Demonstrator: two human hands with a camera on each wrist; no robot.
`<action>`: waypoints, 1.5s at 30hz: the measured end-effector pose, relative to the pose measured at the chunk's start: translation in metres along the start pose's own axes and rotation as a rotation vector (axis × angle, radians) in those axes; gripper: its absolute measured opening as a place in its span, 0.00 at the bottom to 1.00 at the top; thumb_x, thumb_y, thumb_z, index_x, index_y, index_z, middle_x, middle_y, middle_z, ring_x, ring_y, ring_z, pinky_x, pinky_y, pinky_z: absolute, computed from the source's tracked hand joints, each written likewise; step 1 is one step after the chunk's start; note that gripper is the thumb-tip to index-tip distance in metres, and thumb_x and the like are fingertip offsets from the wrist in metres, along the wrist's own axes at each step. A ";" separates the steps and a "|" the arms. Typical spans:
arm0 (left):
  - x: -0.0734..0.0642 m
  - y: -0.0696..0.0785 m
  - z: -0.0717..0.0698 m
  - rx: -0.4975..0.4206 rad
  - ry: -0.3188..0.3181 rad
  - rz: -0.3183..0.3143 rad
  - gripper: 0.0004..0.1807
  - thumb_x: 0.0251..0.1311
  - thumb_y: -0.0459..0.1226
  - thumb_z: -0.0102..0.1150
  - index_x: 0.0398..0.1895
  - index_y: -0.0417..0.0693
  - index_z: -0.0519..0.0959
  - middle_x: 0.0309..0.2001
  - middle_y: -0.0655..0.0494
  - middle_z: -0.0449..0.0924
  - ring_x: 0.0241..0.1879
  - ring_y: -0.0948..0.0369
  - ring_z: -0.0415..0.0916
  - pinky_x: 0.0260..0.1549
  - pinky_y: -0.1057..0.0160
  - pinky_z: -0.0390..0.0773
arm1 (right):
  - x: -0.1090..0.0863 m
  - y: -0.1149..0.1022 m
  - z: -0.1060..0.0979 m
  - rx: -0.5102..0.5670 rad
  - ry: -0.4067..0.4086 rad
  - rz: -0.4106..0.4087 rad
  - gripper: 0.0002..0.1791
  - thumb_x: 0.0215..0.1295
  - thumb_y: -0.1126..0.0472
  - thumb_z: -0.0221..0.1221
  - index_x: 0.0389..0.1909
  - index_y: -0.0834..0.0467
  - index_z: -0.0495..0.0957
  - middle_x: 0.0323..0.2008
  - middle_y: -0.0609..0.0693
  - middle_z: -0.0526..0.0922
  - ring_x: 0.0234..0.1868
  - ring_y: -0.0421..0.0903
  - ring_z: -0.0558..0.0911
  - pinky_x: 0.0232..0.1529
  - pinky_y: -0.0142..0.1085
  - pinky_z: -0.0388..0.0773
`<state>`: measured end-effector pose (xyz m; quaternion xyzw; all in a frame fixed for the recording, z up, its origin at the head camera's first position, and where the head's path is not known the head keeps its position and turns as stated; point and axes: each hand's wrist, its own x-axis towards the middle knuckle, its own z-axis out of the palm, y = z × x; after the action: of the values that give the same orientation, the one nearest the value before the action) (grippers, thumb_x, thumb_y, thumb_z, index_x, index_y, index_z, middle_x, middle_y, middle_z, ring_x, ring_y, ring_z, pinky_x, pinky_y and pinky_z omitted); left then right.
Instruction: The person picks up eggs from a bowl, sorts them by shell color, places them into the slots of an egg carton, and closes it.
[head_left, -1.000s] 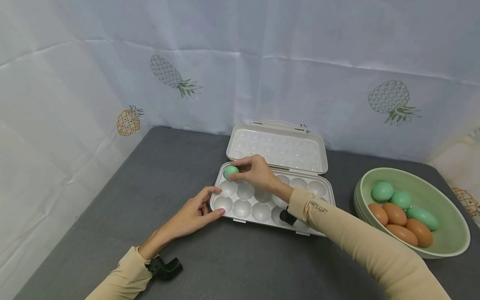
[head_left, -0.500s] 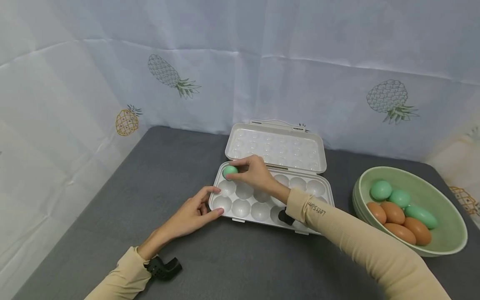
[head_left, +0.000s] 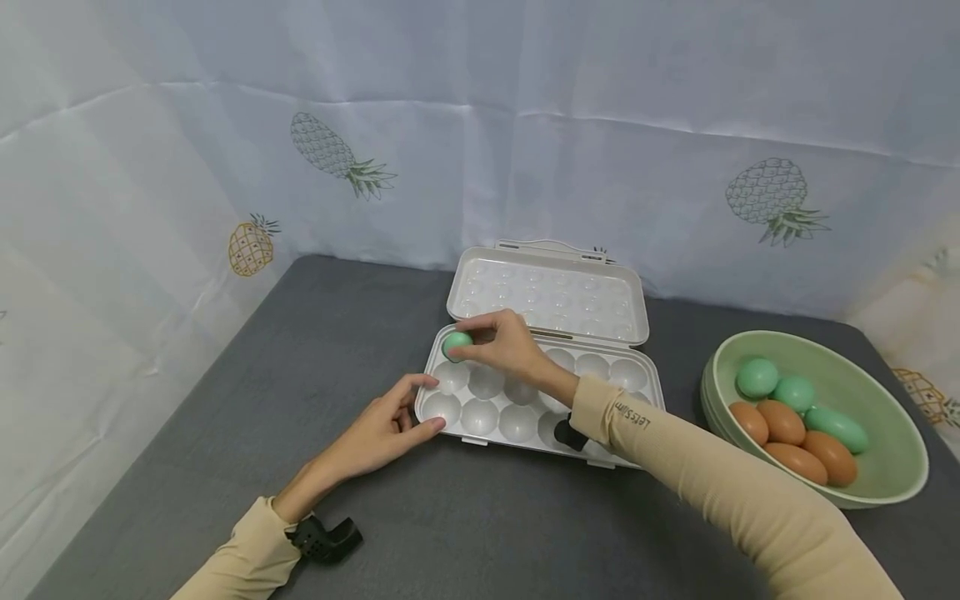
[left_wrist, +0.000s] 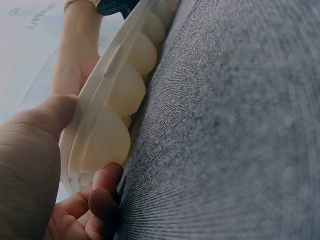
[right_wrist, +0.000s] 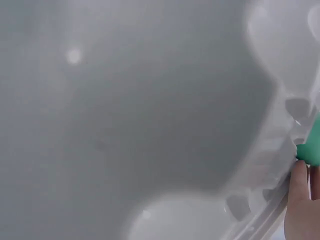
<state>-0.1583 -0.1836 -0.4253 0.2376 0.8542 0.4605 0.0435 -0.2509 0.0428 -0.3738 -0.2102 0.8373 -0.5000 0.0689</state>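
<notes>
A white plastic egg tray [head_left: 491, 429] lies on the table with its hinged lid [head_left: 547, 287] folded back. At its far left cup, my right hand [head_left: 510, 346] pinches a green egg [head_left: 456, 345] between thumb and fingers; the egg sits in or just over that cup. In the right wrist view, part of the green egg [right_wrist: 311, 145] shows at the right edge. My left hand [head_left: 382, 425] holds the tray's near left corner. In the left wrist view its thumb [left_wrist: 62, 107] lies on the rim and its fingertips [left_wrist: 107, 180] are curled against the underside.
At the right stands a light green bowl [head_left: 892, 433], tilted towards me in view, with green eggs [head_left: 757, 377] and several brown eggs [head_left: 797, 463] inside. Behind the dark grey table [head_left: 300, 333] hangs a pale curtain [head_left: 570, 167] printed with pineapples.
The whole scene has shifted slightly left in the head view. Both hands keep their places on the tray and the green egg, with no other visible movement.
</notes>
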 end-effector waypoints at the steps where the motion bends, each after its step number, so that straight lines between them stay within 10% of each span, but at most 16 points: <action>1: 0.000 0.000 0.000 -0.002 0.000 0.002 0.25 0.68 0.41 0.65 0.65 0.49 0.70 0.24 0.59 0.69 0.19 0.71 0.65 0.21 0.69 0.69 | 0.000 0.000 -0.001 0.007 0.005 0.006 0.22 0.58 0.61 0.74 0.54 0.62 0.85 0.51 0.58 0.89 0.50 0.52 0.89 0.50 0.36 0.85; 18: -0.001 0.003 0.003 0.004 0.026 -0.013 0.25 0.67 0.41 0.67 0.64 0.50 0.71 0.22 0.60 0.68 0.19 0.72 0.65 0.21 0.69 0.69 | -0.004 -0.027 -0.053 0.215 0.124 0.004 0.22 0.65 0.56 0.69 0.58 0.57 0.83 0.59 0.53 0.85 0.64 0.46 0.81 0.63 0.47 0.78; 29: -0.001 0.004 0.004 -0.002 0.030 -0.016 0.25 0.67 0.41 0.67 0.64 0.50 0.71 0.22 0.60 0.68 0.19 0.72 0.65 0.21 0.69 0.69 | -0.031 -0.028 -0.115 0.390 0.223 -0.043 0.14 0.69 0.65 0.64 0.54 0.53 0.86 0.42 0.33 0.88 0.50 0.34 0.85 0.59 0.29 0.79; 34: 0.000 0.003 0.005 0.001 0.033 -0.007 0.25 0.67 0.41 0.67 0.65 0.50 0.71 0.23 0.60 0.68 0.18 0.72 0.65 0.21 0.69 0.69 | -0.049 -0.026 -0.148 0.562 0.277 -0.167 0.16 0.69 0.73 0.60 0.42 0.49 0.89 0.38 0.39 0.91 0.44 0.35 0.87 0.55 0.30 0.82; 45: -0.001 0.005 0.004 -0.006 0.046 0.007 0.25 0.66 0.39 0.67 0.64 0.49 0.71 0.23 0.60 0.68 0.18 0.72 0.64 0.20 0.69 0.69 | -0.108 -0.003 -0.217 0.821 0.349 -0.241 0.13 0.70 0.77 0.56 0.49 0.69 0.85 0.42 0.55 0.91 0.47 0.46 0.89 0.56 0.35 0.83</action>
<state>-0.1546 -0.1784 -0.4243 0.2299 0.8528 0.4684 0.0231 -0.2234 0.2624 -0.2754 -0.1740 0.5387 -0.8225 -0.0541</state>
